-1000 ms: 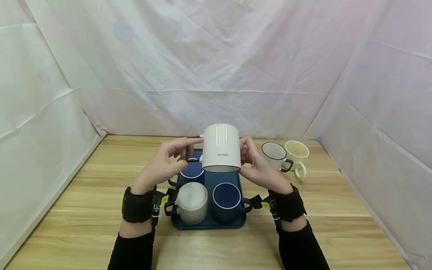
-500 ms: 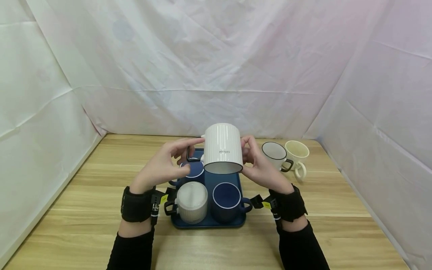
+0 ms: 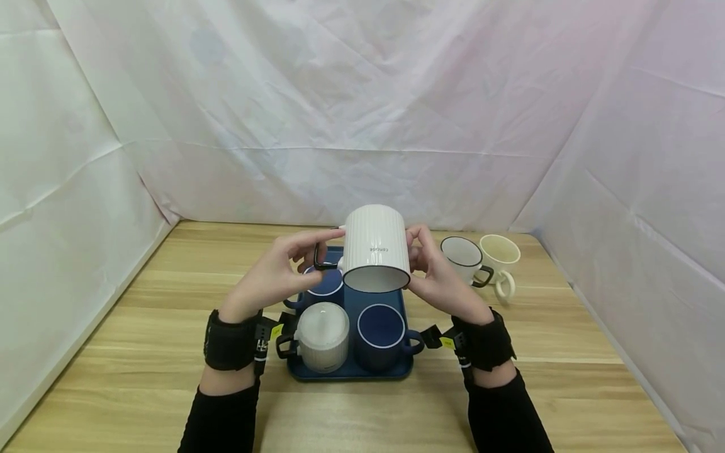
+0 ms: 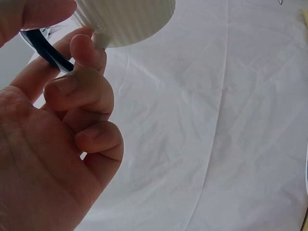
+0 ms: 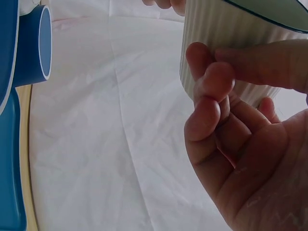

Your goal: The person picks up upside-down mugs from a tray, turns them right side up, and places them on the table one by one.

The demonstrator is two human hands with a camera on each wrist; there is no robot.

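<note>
Mug in midair: a white ribbed mug (image 3: 375, 246), upside down and tipped toward the viewer, hangs at frame centre above the blue tray (image 3: 351, 371). The left hand (image 3: 270, 280) pinches its black handle (image 3: 319, 258); the right hand (image 3: 438, 281) curls its fingers (image 5: 211, 91) against the ribbed wall. Two mugs (image 3: 481, 261) stand at middle right.
</note>
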